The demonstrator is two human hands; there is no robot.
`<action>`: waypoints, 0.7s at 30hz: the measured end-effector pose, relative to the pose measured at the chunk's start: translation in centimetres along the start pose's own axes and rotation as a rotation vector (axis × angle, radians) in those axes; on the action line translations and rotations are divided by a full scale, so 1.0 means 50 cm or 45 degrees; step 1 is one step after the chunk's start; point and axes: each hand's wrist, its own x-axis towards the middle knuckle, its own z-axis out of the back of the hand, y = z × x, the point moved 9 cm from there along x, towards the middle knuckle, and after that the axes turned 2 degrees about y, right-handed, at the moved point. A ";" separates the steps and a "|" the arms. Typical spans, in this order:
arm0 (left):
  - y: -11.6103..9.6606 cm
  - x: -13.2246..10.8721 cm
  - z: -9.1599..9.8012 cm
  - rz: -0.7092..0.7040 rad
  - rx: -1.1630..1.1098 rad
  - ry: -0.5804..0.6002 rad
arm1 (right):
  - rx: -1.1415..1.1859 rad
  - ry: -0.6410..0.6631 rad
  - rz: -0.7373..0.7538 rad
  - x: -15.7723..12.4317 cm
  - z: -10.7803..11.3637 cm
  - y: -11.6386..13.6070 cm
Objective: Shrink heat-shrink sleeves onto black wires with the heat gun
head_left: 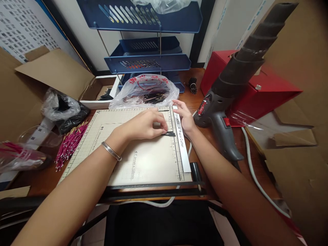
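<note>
Under my hands lies a cream paper cutter board (151, 157) with ruled marks and a white labelled strip (182, 143) along its right side. My left hand (147, 124), with a silver bracelet at the wrist, has thumb and fingers pinched at a small bundle of thin black wire-like pieces (170, 134), whose ends point right toward the strip. Another black piece (164, 110) lies near the board's far edge, beside my left knuckles. My right hand (186, 118) rests at the far end of the strip, fingers apart and holding nothing visible.
A grey heat gun (222, 106) stands nozzle-up at right, before a red box (271, 89). Behind the board are a clear bag (120, 99) of black pieces and blue tray shelves (148, 61). Pink wire-like pieces (70, 145) lie left; a white cable (252, 164) runs right.
</note>
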 end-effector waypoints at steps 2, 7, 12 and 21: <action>0.006 0.002 -0.007 0.010 -0.010 0.033 | -0.007 0.007 -0.002 -0.002 -0.003 0.001; 0.016 -0.001 -0.003 0.047 -0.021 0.012 | -0.068 0.023 0.010 -0.003 -0.003 0.002; 0.017 -0.001 0.000 0.053 0.002 0.007 | -0.083 0.030 0.014 0.000 -0.001 -0.002; 0.020 -0.002 0.000 0.074 -0.010 -0.005 | -0.107 0.017 0.016 0.000 -0.001 0.001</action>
